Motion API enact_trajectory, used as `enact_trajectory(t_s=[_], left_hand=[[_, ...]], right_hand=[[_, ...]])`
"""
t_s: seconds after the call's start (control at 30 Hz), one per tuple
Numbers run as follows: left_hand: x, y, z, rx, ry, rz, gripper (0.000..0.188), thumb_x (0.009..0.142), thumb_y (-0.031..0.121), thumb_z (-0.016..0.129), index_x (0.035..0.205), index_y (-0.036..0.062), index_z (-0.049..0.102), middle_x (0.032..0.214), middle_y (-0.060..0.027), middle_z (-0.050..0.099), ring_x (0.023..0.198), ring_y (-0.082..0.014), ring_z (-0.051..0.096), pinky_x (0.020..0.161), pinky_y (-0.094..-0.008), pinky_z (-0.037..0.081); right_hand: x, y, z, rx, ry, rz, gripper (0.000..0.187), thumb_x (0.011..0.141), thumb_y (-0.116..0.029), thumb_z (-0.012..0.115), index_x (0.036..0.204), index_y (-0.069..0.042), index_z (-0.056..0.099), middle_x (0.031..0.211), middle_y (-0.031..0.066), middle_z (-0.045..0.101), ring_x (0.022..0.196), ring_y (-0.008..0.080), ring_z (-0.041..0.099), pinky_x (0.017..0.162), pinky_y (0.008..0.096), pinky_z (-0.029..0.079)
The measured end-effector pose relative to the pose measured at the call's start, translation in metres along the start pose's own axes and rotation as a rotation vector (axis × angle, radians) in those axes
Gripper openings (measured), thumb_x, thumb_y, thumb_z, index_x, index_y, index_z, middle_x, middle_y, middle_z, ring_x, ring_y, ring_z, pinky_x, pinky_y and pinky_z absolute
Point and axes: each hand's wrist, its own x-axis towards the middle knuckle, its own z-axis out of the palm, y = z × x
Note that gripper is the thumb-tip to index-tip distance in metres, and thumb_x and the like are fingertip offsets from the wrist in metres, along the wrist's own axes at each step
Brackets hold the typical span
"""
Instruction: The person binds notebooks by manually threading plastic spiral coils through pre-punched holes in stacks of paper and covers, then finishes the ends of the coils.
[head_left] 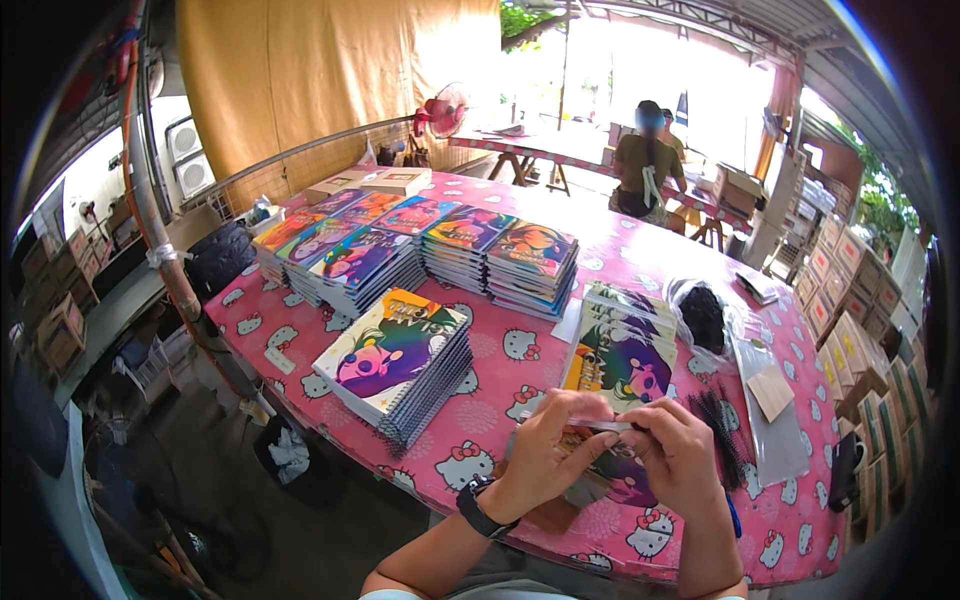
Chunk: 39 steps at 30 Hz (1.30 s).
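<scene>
My left hand (548,448) and my right hand (682,455) meet over the near edge of a pink cartoon-cat tablecloth (500,385). Together they pinch a thin clear plastic sleeve (600,427) at its top edge, above a colourful spiral notebook (610,470) lying under them. A black watch (477,508) sits on my left wrist. Just beyond my fingers stands a stack of the same notebooks (625,345). A tilted pile of notebooks (398,362) lies to the left of my hands.
Several more notebook stacks (420,250) fill the far left of the table. A clear bag of black items (705,315), loose black ties (722,420) and a brown card (770,390) lie right. A person (645,165) sits at the far table. Cardboard boxes (850,320) line the right.
</scene>
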Motion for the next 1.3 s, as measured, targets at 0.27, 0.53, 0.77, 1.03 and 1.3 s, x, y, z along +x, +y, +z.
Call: enact_trajectory(t_s=[0.27, 0.53, 0.77, 1.03, 1.3], left_hand=[[0.031, 0.059, -0.095, 0.767, 0.029, 0.141, 0.079, 0.067, 0.015, 0.08, 0.135, 0.0072, 0.041, 0.131, -0.017, 0.048, 0.12, -0.033, 0.046, 0.099, -0.0367, 0.039], [0.026, -0.031, -0.227, 0.445, 0.725, -0.003, 0.063, 0.08, 0.011, 0.071, 0.133, 0.0038, 0.04, 0.122, -0.011, 0.05, 0.103, -0.0203, 0.054, 0.088, -0.0342, 0.046], [-0.028, -0.109, -0.258, 0.855, 0.745, -0.14, 0.031, 0.088, 0.019, 0.063, 0.11, -0.0012, 0.059, 0.116, -0.0121, 0.056, 0.102, -0.0197, 0.055, 0.088, -0.03, 0.044], [-0.018, -0.133, -0.267, 0.089, 0.985, -0.163, 0.023, 0.093, 0.004, 0.045, 0.105, -0.0059, 0.062, 0.103, -0.0128, 0.065, 0.094, -0.0166, 0.059, 0.087, -0.0277, 0.044], [-0.014, -0.145, -0.255, 0.029, 0.984, -0.136, 0.024, 0.093, 0.005, 0.043, 0.102, -0.0057, 0.062, 0.101, -0.0117, 0.065, 0.094, -0.0185, 0.059, 0.09, -0.0303, 0.043]], right_hand=[[0.097, -0.046, 0.009, 0.004, -0.164, -0.362, 0.021, 0.083, -0.01, 0.064, 0.1, -0.001, 0.057, 0.092, 0.0134, 0.057, 0.084, 0.031, 0.058, 0.071, 0.0375, 0.049], [0.182, -0.022, 0.086, 0.072, 0.329, -0.341, 0.049, 0.082, -0.023, 0.066, 0.125, -0.004, 0.053, 0.121, 0.0181, 0.053, 0.112, 0.0369, 0.049, 0.099, 0.0454, 0.037], [0.146, 0.137, 0.221, 0.529, -0.301, 0.374, 0.057, 0.089, -0.037, 0.062, 0.133, -0.004, 0.046, 0.13, 0.022, 0.052, 0.121, 0.0287, 0.05, 0.1, 0.0354, 0.04], [0.164, 0.101, 0.303, 0.44, -0.08, 0.373, 0.05, 0.09, -0.035, 0.058, 0.124, 0.002, 0.051, 0.115, 0.0206, 0.05, 0.112, 0.0362, 0.045, 0.098, 0.0415, 0.037], [0.159, 0.105, 0.281, 0.315, -0.248, 0.307, 0.057, 0.086, -0.03, 0.061, 0.131, 0.001, 0.045, 0.131, 0.0219, 0.043, 0.121, 0.0388, 0.039, 0.102, 0.0446, 0.034]])
